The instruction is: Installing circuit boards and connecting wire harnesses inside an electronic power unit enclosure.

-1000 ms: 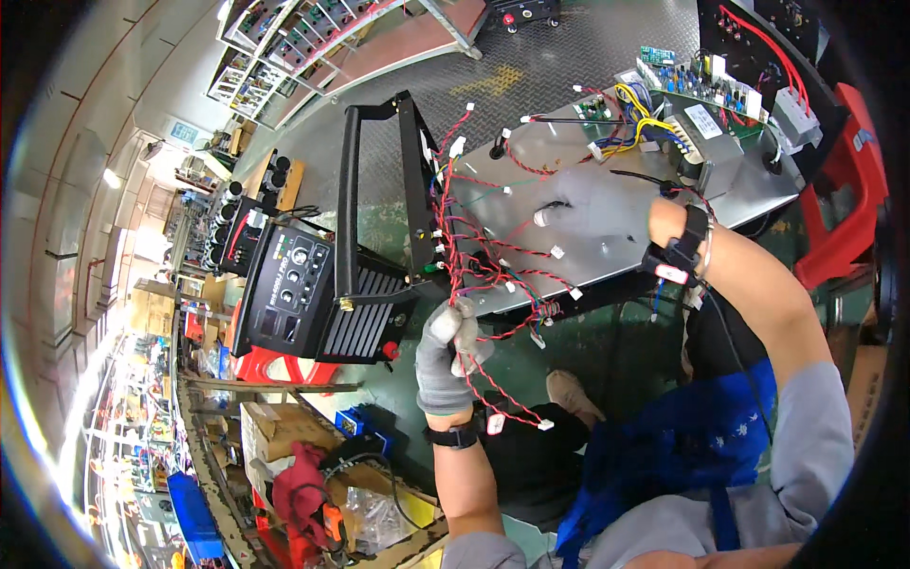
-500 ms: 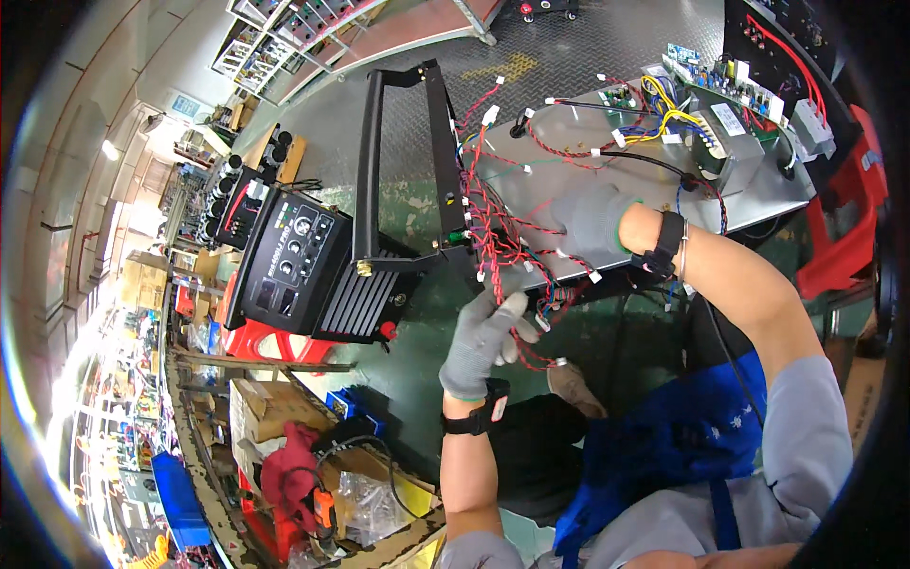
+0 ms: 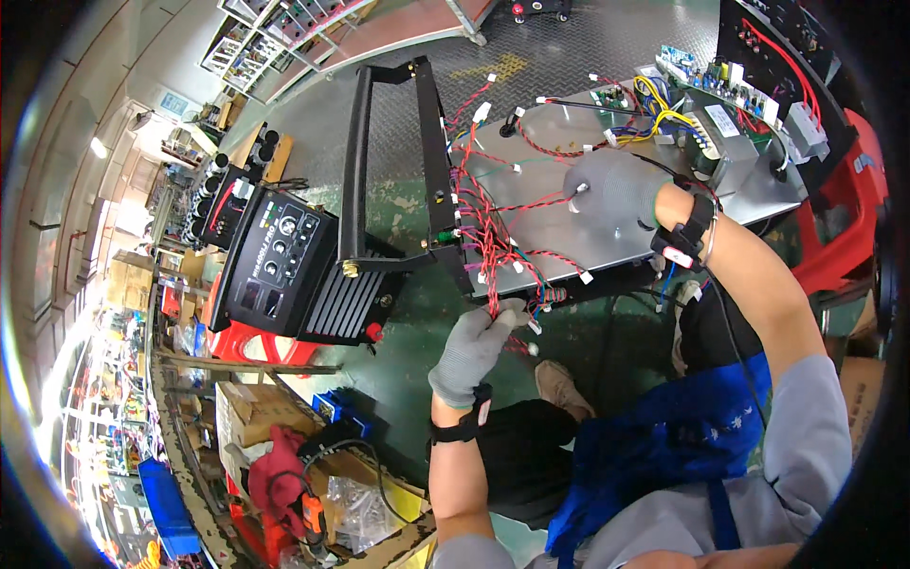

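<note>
My left hand (image 3: pixel 471 353), in a grey knit glove, is closed around the lower end of a bundle of red-and-black twisted wires (image 3: pixel 489 237) at the near edge of a metal chassis plate (image 3: pixel 607 232). Over the plate, my gloved right hand (image 3: pixel 618 192) pinches the end of one twisted wire (image 3: pixel 531 203), near its small white connector (image 3: pixel 580 190). That wire stretches back to the bundle beside the black front panel frame (image 3: pixel 438 161). Other white-tipped wires fan out over the plate. A loose white connector (image 3: pixel 587 277) hangs near the plate's edge.
A transformer (image 3: pixel 725 142) and a green circuit board (image 3: pixel 716 81) stand at the plate's far right, with yellow wires (image 3: pixel 659 104). A red stool (image 3: pixel 844 237) is beneath. To the left are a black welding machine (image 3: pixel 294 266) and a carton (image 3: pixel 256 412).
My right hand has moved up and slightly right, drawing a twisted wire out across the plate. My left hand has shifted slightly down and left, still around the bundle. The view has shifted a little.
</note>
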`<state>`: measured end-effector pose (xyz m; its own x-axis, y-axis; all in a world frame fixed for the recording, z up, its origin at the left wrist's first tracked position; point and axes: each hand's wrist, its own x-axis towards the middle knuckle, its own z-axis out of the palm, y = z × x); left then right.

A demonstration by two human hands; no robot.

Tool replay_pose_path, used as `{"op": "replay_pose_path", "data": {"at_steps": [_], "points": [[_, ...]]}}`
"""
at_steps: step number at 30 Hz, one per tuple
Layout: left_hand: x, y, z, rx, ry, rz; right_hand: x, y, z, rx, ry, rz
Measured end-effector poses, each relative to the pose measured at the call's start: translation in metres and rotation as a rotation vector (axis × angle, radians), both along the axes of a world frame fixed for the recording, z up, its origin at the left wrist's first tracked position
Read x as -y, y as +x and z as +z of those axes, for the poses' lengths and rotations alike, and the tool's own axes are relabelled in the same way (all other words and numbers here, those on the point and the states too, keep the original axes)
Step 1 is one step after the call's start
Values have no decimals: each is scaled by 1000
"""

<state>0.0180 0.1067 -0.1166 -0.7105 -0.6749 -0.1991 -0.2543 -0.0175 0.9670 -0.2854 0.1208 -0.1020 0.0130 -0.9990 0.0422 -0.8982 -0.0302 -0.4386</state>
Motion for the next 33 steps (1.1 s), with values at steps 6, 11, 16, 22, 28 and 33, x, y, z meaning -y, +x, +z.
{"op": "replay_pose_path", "data": {"at_steps": [6,11,16,22,28,33], "points": [[1,-11,13,204,25,136,-2,8,-7,-171,-93,-52],[3,-20,4,202,18,210,-5,22,26,90,129,354],[-10,-41,8,-272,256,329,-24,61,28,540,180,414],[4,-38,-9,-190,271,423,-22,85,2,318,-8,500],[-8,-31,31,-322,346,387,-2,41,-7,311,74,181],[-4,-37,30,-79,209,416,-4,68,-15,54,-138,171]]}}
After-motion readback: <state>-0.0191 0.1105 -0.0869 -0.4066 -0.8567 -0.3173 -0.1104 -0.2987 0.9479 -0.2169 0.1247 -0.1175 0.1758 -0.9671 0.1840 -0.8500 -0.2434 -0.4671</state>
